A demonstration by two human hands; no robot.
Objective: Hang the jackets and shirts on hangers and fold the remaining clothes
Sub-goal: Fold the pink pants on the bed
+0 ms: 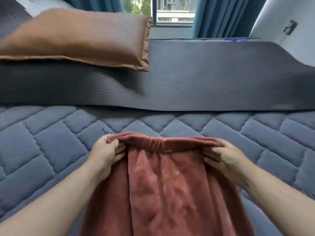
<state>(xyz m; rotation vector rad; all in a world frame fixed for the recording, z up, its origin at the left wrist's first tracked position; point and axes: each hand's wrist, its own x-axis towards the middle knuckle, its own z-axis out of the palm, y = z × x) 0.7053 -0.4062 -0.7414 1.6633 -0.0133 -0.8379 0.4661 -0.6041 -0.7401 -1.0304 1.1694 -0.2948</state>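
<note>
Two hands were on one garment: rust-red fleece trousers (163, 181), lying on the quilted blue-grey bed cover (51, 142) at bottom centre of the head view. The elastic waistband (163, 142) sat at the far end, gathered and slightly raised off the cover; the rest of the fabric ran back toward the person and out of the bottom edge, so the leg ends could not be seen. The left hand (106, 151) gripped the left end of the waistband, thumb over the top edge, fingers curled in against the fabric below it. The right hand (225, 159) gripped the right end the same way, fingers curled on the cloth just under the band. The hands were well apart, one at each end of the band, both forearms bare. Beyond the trousers, a dark ribbed mat (204, 79) lay across the bed, its near edge on the quilted cover. A brown pillow (76, 38) rested on the mat's left part. Farther back were teal curtains (221, 16) either side of a window (172, 9), and a white wall (272, 17) at far right.
</note>
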